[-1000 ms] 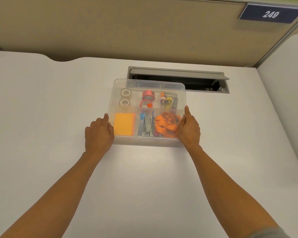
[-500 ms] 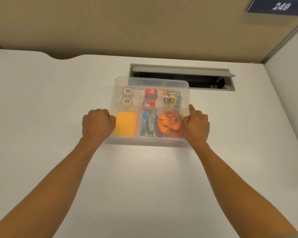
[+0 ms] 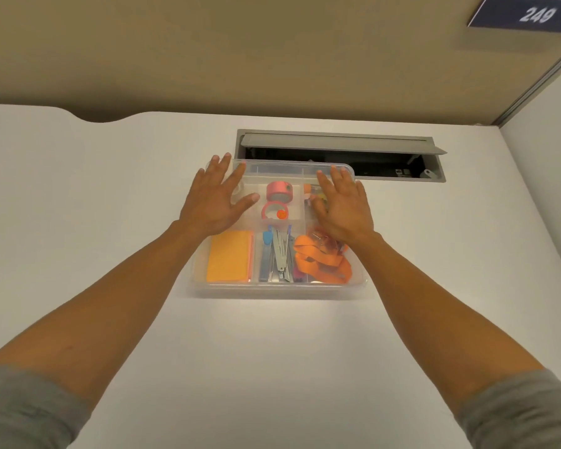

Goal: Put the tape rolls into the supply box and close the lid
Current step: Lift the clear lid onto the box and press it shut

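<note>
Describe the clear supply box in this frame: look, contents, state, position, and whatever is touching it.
The supply box is a shallow rectangular bin of clear plastic with inner dividers, resting flat on the white desk just before the open cable hatch. Inside lie pink tape rolls, orange sticky notes, metal tools and an orange strap. Its clear lid lies on top. The left hand and right hand press flat, fingers spread, near the far corners.

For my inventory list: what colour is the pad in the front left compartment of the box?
Orange, with a pink edge on its right side; the pad shows only in the head view.
</note>
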Demonstrator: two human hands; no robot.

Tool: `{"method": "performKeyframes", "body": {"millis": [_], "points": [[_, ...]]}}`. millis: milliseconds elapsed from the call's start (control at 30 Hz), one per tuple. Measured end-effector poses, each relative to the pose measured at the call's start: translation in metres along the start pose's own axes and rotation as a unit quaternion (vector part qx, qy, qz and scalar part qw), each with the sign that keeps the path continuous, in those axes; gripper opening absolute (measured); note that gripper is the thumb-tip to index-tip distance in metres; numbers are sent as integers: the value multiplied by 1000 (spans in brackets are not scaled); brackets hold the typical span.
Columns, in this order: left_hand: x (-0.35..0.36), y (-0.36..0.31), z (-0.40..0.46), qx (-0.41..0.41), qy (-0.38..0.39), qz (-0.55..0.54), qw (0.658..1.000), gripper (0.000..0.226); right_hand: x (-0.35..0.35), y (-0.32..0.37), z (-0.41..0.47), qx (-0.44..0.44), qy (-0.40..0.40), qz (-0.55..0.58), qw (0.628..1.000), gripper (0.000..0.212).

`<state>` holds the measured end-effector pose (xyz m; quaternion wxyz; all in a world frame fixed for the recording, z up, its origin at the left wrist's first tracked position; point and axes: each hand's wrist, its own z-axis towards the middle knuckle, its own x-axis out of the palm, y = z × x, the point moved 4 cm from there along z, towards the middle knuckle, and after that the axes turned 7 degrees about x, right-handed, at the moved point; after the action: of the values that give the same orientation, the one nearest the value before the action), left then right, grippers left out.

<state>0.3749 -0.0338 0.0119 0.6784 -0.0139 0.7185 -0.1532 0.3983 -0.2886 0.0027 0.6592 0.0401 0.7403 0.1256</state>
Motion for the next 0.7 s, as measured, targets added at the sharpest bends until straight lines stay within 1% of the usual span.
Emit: {"method": "performKeyframes", "body": {"millis": [100,233,433,700], "points": [[9,-5,12,0,15,41,999,82,4,2,7,-21,16,-43,999,58],[17,-6,12,2,11,72,997,87,6,4,7,-30,1,-64,997,59],[15,-4,12,1,7,55,998,89,7,2,9,-19,8,-31,999,66],[16,-3,15,9,2,52,999,91,10,1,6,7,-5,-11,1000,71]]}}
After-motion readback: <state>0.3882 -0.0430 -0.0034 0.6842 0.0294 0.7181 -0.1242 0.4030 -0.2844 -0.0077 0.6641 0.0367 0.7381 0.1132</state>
